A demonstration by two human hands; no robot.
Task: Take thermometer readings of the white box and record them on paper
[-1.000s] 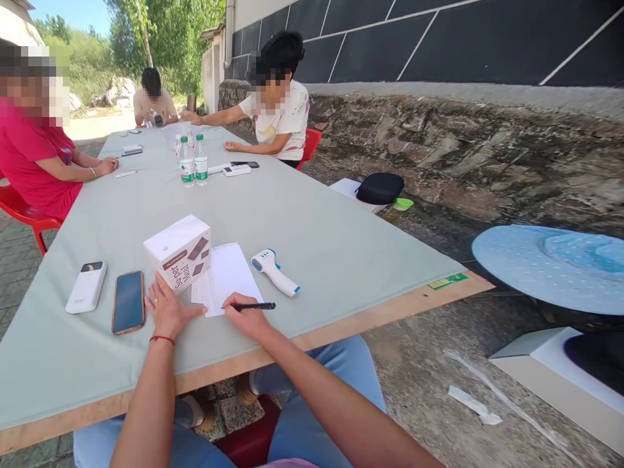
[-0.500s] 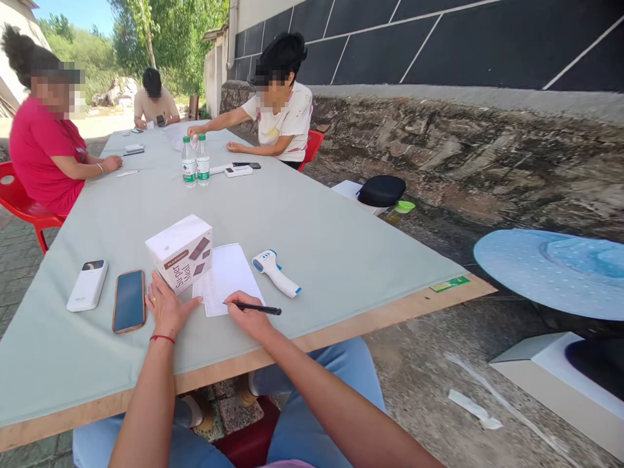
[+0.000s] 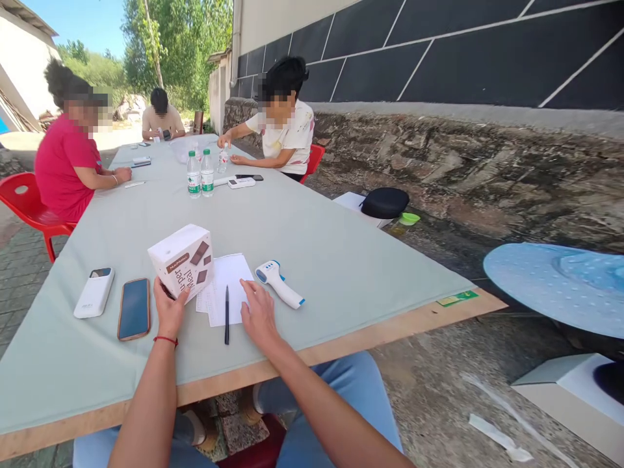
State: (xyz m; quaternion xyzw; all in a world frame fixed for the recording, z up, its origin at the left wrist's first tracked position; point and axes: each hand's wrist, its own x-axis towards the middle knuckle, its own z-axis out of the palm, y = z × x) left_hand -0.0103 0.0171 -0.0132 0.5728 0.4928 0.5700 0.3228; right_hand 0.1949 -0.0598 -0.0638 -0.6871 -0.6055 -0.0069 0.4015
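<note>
The pen (image 3: pixel 227 316) has left the right hand (image 3: pixel 259 313) and lies partly on the paper (image 3: pixel 234 273), near the front edge of the bench (image 3: pixel 414 322), so the writing looks paused. The right hand is loose and holds nothing, over the paper's right side. The left hand (image 3: pixel 169 308) now grips the white box (image 3: pixel 181 261), left of the paper. Pale green cloth (image 3: pixel 331 240) covers the bench. 3 other people (image 3: pixel 292 143) sit around its far half, outdoors beside a stone wall (image 3: pixel 439 162).
</note>
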